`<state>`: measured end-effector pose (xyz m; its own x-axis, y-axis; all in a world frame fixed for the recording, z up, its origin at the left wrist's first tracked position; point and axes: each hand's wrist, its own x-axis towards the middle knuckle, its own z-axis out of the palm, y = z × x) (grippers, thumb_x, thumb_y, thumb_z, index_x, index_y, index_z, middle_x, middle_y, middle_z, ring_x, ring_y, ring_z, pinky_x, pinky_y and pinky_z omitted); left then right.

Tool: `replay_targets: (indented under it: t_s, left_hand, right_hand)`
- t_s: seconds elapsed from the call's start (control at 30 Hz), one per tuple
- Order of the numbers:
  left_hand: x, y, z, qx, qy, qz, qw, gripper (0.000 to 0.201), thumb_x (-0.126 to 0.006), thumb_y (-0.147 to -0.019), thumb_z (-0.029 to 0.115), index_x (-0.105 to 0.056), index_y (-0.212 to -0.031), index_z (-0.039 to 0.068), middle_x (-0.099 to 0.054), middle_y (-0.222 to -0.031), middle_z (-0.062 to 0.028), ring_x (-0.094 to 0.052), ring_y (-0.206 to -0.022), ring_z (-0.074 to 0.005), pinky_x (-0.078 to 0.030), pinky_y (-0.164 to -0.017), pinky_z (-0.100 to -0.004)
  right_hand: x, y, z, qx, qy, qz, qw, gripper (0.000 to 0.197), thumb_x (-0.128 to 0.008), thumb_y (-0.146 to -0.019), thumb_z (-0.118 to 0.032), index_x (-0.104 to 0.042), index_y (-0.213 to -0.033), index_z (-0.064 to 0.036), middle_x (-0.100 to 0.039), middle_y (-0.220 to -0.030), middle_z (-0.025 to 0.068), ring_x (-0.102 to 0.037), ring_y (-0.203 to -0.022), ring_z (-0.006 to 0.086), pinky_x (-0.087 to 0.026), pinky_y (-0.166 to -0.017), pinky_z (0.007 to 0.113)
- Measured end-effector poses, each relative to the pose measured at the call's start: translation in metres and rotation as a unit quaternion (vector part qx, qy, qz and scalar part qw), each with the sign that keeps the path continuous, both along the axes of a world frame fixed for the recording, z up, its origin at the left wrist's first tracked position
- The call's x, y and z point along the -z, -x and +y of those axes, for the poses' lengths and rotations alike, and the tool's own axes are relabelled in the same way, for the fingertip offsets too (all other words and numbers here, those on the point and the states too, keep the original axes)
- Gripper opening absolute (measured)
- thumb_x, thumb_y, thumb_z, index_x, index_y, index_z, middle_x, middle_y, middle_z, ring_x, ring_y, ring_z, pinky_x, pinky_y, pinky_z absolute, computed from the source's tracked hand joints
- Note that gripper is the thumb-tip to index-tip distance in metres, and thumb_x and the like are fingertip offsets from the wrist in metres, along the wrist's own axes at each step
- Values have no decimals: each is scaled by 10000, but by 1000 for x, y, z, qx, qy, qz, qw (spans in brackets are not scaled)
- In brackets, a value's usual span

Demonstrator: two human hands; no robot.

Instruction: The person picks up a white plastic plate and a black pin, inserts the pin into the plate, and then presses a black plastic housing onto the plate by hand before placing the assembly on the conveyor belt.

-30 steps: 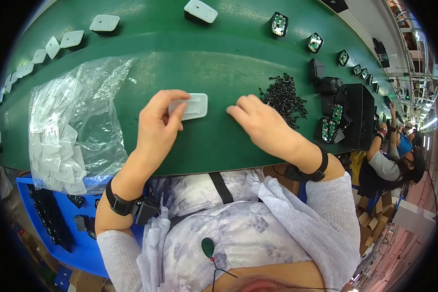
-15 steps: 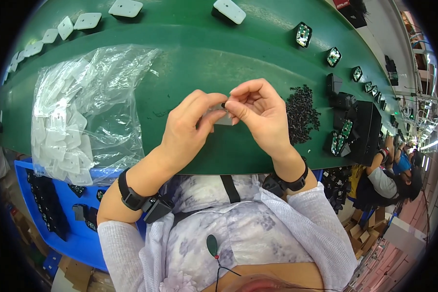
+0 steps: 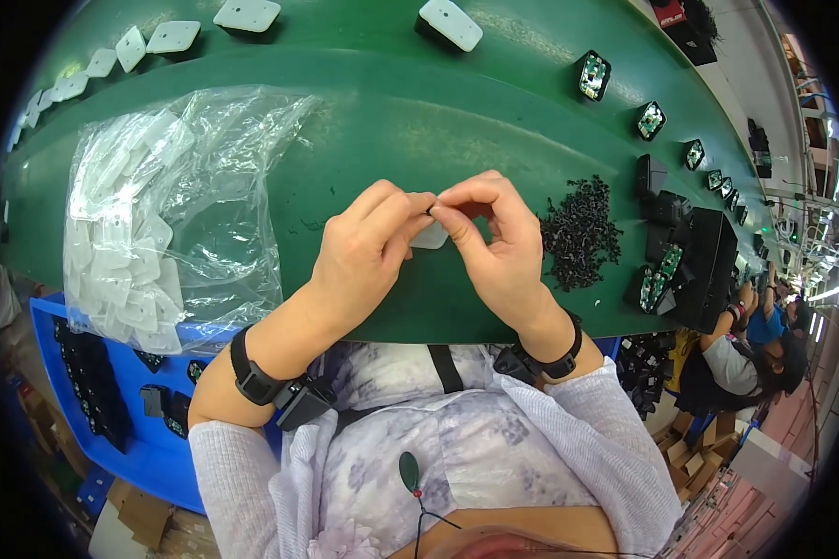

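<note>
At the middle of the green table, my left hand [image 3: 364, 244] is closed, thumb and fingers pinching at the edge of a small white plastic plate [image 3: 430, 236]. Much of this plate is hidden behind the fingers. A tiny black part [image 3: 430, 211] shows between the fingertips of both hands, over the plate. My right hand [image 3: 499, 244] pinches this part with thumb and forefinger, its other fingers curled. Just right of that hand lies a loose heap of small black parts [image 3: 583, 233]. To the left, a transparent plastic bag [image 3: 224, 186] holds many white plates [image 3: 121, 252].
White-topped black housings [image 3: 450, 24] line the far edge of the green table [image 3: 364, 121]. Open housings with circuit boards [image 3: 593, 76] curve down the right. Black housings [image 3: 662, 200] and a black box [image 3: 706, 270] stand beyond the heap. A blue bin [image 3: 158, 456] sits lower left.
Both hands have drawn closer together at the fingertips. My right fingers have lowered and closed in on the black part. The whole view has shifted slightly.
</note>
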<state>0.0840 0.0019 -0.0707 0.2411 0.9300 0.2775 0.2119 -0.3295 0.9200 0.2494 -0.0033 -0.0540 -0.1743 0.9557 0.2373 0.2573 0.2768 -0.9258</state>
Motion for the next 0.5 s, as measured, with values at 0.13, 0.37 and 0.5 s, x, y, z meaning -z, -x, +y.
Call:
replay_targets:
  t_s: [0.13,0.37,0.5]
  left_hand:
    - [-5,1,2,3,23,-21,1000,132,-595,-868,-46,-641,-986,-10,-576,-810,-88,-614,-606,-156,-511,-469,-254]
    - [-6,-2,-1,-5,212,-150,966,283,-574,-889,-49,-564,-1168,-1,-616,-883,-78,-645,-715,-137,-554,-595,-246]
    - [-3,-3,2,-2,258,-250,933,294,-565,-906,-35,-512,-1195,-36,-627,-931,-97,-656,-806,-150,-553,-714,-251]
  right_hand:
    - [-4,-5,4,2,18,-12,1000,121,-675,-847,0,-616,-952,-2,-583,-940,61,-574,-817,113,-475,-716,231]
    - [-9,-9,5,10,25,-45,999,80,-702,-836,-34,-637,-879,-18,-565,-852,19,-490,-690,67,-394,-590,205]
    - [-6,-4,2,26,34,-47,998,72,-700,-829,-15,-633,-855,-18,-555,-837,10,-461,-661,52,-360,-561,196]
